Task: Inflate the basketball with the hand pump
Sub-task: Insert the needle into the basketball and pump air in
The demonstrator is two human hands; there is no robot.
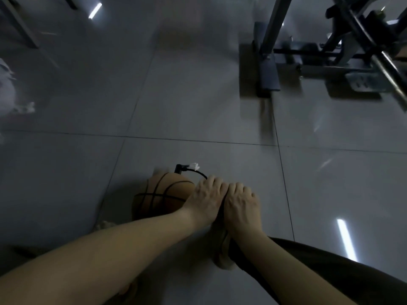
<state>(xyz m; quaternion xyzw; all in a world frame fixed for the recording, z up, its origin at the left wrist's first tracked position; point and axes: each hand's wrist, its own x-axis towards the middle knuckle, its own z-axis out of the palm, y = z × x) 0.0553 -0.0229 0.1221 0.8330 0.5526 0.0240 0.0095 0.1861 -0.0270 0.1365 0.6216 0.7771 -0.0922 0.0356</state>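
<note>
Both hands sit side by side on the hand pump, left hand and right hand. Their fingers curl down over its handle, of which only a dark sliver shows between them. The basketball rests on the floor just left of them, near its tile's left edge. A thin black hose arcs to an elbow connector at the ball's top. A crooked stroke could tip the pump, tug the hose and pull the connector free. The round ball might also roll on the glossy tile. Its orange-brown skin, crossed by black seams, seems a little slack.
</note>
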